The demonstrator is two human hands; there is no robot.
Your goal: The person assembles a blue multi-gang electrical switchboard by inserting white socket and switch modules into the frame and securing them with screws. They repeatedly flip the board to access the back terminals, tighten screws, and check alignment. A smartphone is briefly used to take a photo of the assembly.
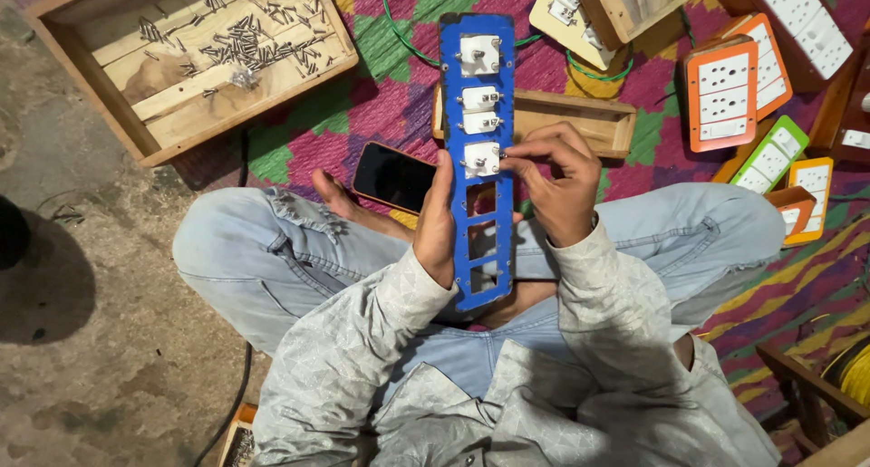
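Your 2 hands on a blue socket panel, held over your lap.

Your left hand is closed around the left edge of the long blue panel, thumb along its side, holding it upright over your crossed legs. Your right hand pinches at the right side of the lowest white socket module, fingertips touching it (whether a screw sits between them is too small to tell). The panel carries 4 white modules in its upper part; 3 cut-outs below them stand open. A black phone lies on the patterned mat just left of the panel, near your knee. A wooden tray of loose screws sits at the mat's top left corner, and orange-framed socket boards lie toward its right edge.
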